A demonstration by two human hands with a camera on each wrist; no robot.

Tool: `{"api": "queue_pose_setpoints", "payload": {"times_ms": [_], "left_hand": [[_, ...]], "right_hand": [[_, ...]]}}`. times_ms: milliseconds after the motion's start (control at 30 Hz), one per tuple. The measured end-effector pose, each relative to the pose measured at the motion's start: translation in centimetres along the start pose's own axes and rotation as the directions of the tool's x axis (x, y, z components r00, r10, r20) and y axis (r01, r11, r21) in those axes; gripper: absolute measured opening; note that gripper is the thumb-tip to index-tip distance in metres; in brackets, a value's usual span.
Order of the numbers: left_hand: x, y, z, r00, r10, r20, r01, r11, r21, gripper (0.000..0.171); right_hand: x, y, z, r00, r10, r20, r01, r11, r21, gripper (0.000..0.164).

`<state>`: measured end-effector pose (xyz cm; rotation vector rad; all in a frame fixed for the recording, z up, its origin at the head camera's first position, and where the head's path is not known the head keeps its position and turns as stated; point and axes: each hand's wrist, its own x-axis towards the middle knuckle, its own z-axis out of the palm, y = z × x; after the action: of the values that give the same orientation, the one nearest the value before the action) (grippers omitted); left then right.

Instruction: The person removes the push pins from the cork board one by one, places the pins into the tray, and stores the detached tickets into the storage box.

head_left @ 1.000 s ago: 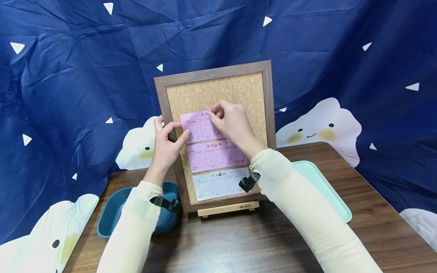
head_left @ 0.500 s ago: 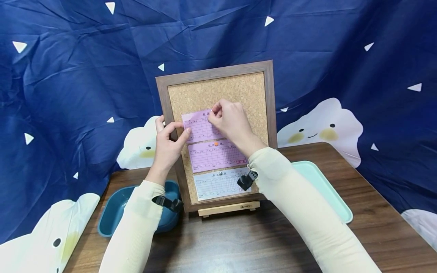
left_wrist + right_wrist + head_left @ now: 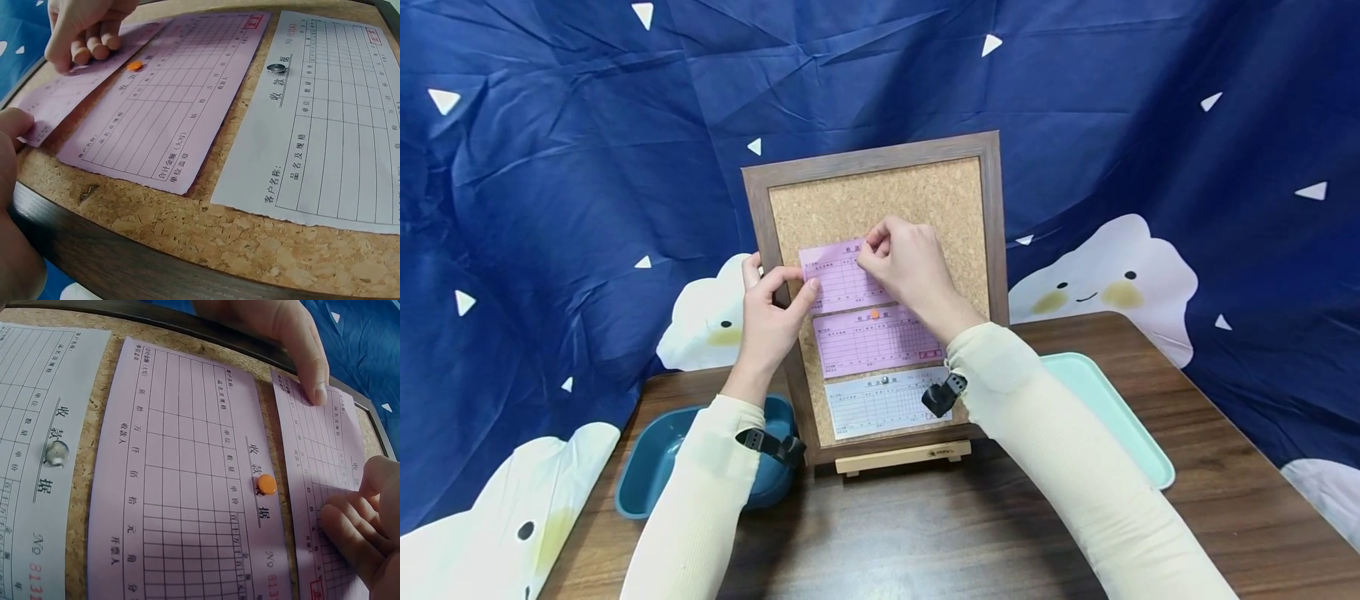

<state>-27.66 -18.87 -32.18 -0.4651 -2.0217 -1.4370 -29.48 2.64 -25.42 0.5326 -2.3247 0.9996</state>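
Observation:
A framed cork board [image 3: 887, 187] leans on a small wooden easel [image 3: 902, 458]. Two pink receipt slips and one white receipt slip [image 3: 887, 408] lie on it in a column. My left hand [image 3: 771, 321] holds the left edge of the top pink slip [image 3: 835, 279], thumb on its face, with other fingers behind the frame. My right hand [image 3: 913, 267] pinches at the top middle of that slip, fingers curled; what sits in its fingertips is hidden. An orange thumbtack [image 3: 266, 484] holds the middle pink slip [image 3: 181, 481], and a silvery thumbtack [image 3: 56, 453] the white one.
A dark teal basin [image 3: 655, 458] stands left of the board, partly behind my left forearm. At the right a mint green tray [image 3: 1112, 408] lies on the wooden table [image 3: 910, 542], partly covered by my right arm. A blue curtain [image 3: 880, 75] hangs behind.
The whole scene shifts slightly to the right in the head view between the first frame and the second. Both hands keep their places on the top pink slip.

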Motion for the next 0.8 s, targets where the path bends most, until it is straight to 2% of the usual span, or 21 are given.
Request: {"api": "queue_pose_setpoints", "payload": {"times_ms": [800], "left_hand": [[-0.14,0.17,-0.10,0.999,-0.040,-0.013,0.040,0.999,-0.023,0.024]], "right_hand": [[-0.78,0.75,-0.30,0.999,-0.014,-0.047,0.019,0.994,0.103,0.010]]}}
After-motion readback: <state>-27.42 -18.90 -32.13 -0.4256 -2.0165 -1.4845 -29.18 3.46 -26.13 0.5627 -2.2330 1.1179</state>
